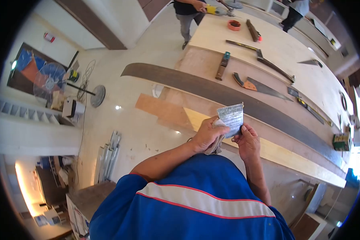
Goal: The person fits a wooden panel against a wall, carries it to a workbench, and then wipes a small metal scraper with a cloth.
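Note:
In front of my chest I hold a small flat rectangular metal plate, grey and streaked. My left hand grips its left side, the thumb lying across its lower face. A crumpled light cloth is also bunched in that hand and hangs below the fingers. At the plate's lower right corner, the fingertips of my right hand pinch the edge. Just beyond the plate runs a long dark brown board along the near side of the workbench. The plate's underside is hidden.
On the bench lie a handsaw, a wooden hand plane, a hammer, an orange tape roll and a green can. Across it, a person holds a yellow power tool. A standing fan is at left.

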Demonstrator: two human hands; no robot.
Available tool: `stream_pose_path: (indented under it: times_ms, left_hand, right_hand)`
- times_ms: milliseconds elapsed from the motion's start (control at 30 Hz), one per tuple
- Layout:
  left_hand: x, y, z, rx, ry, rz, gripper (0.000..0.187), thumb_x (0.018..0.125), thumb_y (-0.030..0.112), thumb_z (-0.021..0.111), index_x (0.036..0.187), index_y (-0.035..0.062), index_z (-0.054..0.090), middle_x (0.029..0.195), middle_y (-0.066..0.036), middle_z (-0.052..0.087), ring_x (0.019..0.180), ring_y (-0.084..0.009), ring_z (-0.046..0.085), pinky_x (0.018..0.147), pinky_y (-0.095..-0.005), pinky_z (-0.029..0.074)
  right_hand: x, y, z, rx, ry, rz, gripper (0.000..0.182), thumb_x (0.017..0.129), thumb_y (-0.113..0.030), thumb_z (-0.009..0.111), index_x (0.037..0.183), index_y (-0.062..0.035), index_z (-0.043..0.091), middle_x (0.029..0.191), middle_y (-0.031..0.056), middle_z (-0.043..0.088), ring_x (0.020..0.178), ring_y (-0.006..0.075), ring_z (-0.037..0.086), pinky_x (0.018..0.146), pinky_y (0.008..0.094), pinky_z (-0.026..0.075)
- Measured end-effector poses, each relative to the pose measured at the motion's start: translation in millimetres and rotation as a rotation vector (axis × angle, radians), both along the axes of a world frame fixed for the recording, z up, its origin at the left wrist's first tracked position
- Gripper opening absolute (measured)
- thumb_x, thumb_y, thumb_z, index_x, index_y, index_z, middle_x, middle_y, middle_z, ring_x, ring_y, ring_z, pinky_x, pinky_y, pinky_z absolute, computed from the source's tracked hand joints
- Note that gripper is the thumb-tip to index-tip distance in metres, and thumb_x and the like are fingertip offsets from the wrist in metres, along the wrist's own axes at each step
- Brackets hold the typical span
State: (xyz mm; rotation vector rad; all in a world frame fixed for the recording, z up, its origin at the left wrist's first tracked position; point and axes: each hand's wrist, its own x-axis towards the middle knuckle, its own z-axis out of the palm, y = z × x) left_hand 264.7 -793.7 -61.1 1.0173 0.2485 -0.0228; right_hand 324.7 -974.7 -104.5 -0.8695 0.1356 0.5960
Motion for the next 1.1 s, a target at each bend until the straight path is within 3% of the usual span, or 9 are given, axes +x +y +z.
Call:
stream_pose_path:
  times_ms: [167,267,300,433,533,633,800,900,1100]
  left_hand:
    - [-28.3,12.9,-14.2,0.112,-0.021,-0.135,0.043,0.082,0.01,0.079,0.121,-0.0018,0.064,0.11,-0.007,0.07,0.095,-0.0132,0.066,0.086,-0.03,0.054]
    - [-50.3,27.2,-18.1,0.414,0.018,-0.128,0.041,0.082,0.009,0.078,0.119,-0.0016,0.065,0.108,-0.007,0.071,0.096,-0.0138,0.066,0.087,-0.0306,0.054]
    - [-58.2,28.2,-45.5,0.425,-0.045,-0.043,0.036,0.085,0.009,0.074,0.119,-0.0017,0.065,0.106,-0.007,0.071,0.096,-0.0144,0.066,0.086,-0.0299,0.054]
    - [-105.4,59.0,-95.5,0.292,0.015,0.143,0.028,0.09,0.007,0.065,0.115,-0.003,0.066,0.106,-0.009,0.072,0.096,-0.0147,0.067,0.085,-0.0299,0.053]
    - [-150.5,82.5,-138.2,0.168,0.254,0.15,0.026,0.088,0.006,0.066,0.111,-0.0052,0.066,0.103,-0.011,0.072,0.093,-0.0152,0.067,0.084,-0.0296,0.054]
    - [-179.4,94.4,-153.7,-0.095,0.278,0.235,0.024,0.086,0.004,0.066,0.108,-0.0057,0.066,0.101,-0.013,0.072,0.089,-0.0184,0.068,0.081,-0.0311,0.055]
    - [-190.9,113.1,-196.8,-0.308,0.48,0.178,0.022,0.085,0.002,0.063,0.106,-0.0042,0.066,0.098,-0.013,0.071,0.084,-0.0231,0.068,0.075,-0.0364,0.056]
    - [-178.5,124.6,-235.2,-0.31,0.529,0.152,0.021,0.085,0.001,0.061,0.105,-0.0024,0.065,0.095,-0.013,0.07,0.081,-0.0246,0.067,0.071,-0.0389,0.056]
    - [-138.5,139.7,-252.5,-0.213,0.53,0.163,0.019,0.085,-0.002,0.059,0.103,-0.0008,0.062,0.09,-0.013,0.067,0.077,-0.0252,0.066,0.065,-0.0412,0.057]
  right_hand:
    - [-27.8,29.5,-5.6,-0.057,0.081,0.055,0.02,0.099,-0.012,0.058,0.116,-0.0013,0.061,0.093,0.0106,0.07,0.077,0.0211,0.07,0.07,0.0381,0.061]
    - [-47.3,47.4,-6.9,-0.113,0.104,0.056,0.019,0.099,-0.012,0.059,0.115,-0.0015,0.061,0.092,0.0101,0.07,0.076,0.0208,0.071,0.07,0.0376,0.061]
    - [-55.0,49.6,-15.0,-0.094,0.109,0.123,0.019,0.098,-0.012,0.059,0.115,-0.0022,0.061,0.092,0.0098,0.07,0.077,0.0209,0.071,0.07,0.0376,0.061]
    - [-86.9,73.8,-42.9,-0.103,0.199,0.332,0.019,0.097,-0.01,0.061,0.115,-0.0053,0.061,0.092,0.0082,0.071,0.079,0.0212,0.071,0.072,0.0384,0.06]
    - [-122.1,94.6,-73.4,-0.134,0.321,0.456,0.018,0.094,-0.006,0.061,0.112,-0.0081,0.06,0.096,0.0078,0.07,0.083,0.0223,0.07,0.076,0.0421,0.059]
    - [-141.9,110.2,-112.7,-0.118,0.392,0.594,0.013,0.094,-0.004,0.059,0.107,-0.0078,0.059,0.097,0.0086,0.068,0.085,0.0229,0.068,0.082,0.045,0.057]
    - [-162.1,129.9,-174.7,-0.219,0.515,0.522,0.009,0.096,-0.006,0.053,0.104,-0.0065,0.058,0.09,0.008,0.065,0.079,0.0215,0.065,0.083,0.0463,0.056]
    - [-156.6,143.9,-198.5,-0.256,0.568,0.474,0.01,0.096,-0.005,0.054,0.104,-0.008,0.057,0.09,0.008,0.064,0.078,0.022,0.064,0.08,0.0474,0.056]
    - [-136.9,158.7,-213.5,-0.228,0.558,0.299,0.012,0.095,-0.003,0.054,0.103,-0.0119,0.057,0.088,0.0062,0.063,0.077,0.0221,0.063,0.079,0.0468,0.056]
